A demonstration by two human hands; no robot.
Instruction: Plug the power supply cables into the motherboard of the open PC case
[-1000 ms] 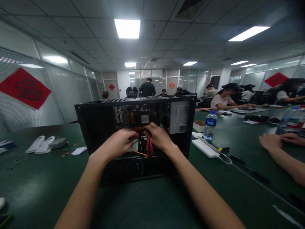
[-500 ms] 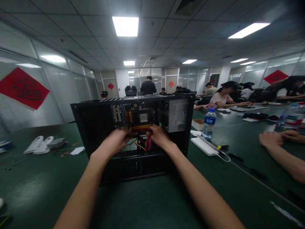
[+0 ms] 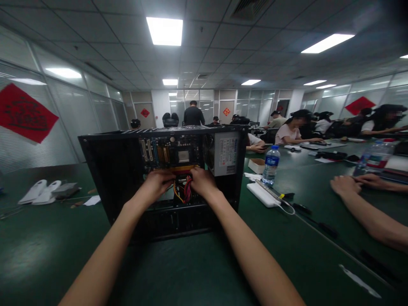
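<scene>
I'm watching my left hand [image 3: 158,182] and right hand [image 3: 203,182] sitting curled by the wires [image 3: 188,190] in the computer case [image 3: 174,222]; any grip I cannot tell.

ok so my count: one open black metal computer case [image 3: 105,170], one boxy silver power supply [image 3: 226,154] with a white label, and two narrow white slots [image 3: 144,151] on the dark circuit board [image 3: 196,146]. One bunch of thin multicoloured wires [image 3: 188,193], can't count the strands. The wearer's two bare hands [image 3: 201,182], plus two from a co-worker [image 3: 374,214].

Bottles: one clear plastic one with blue cap and label [image 3: 270,170], and what looks like two more clear ones [image 3: 384,154], kinda blurry. Four red paper diamonds [image 3: 28,112], two white slipper-shaped pieces [image 3: 32,192], one grey block [image 3: 65,190], one small pale open-topped box [image 3: 254,168].
</scene>
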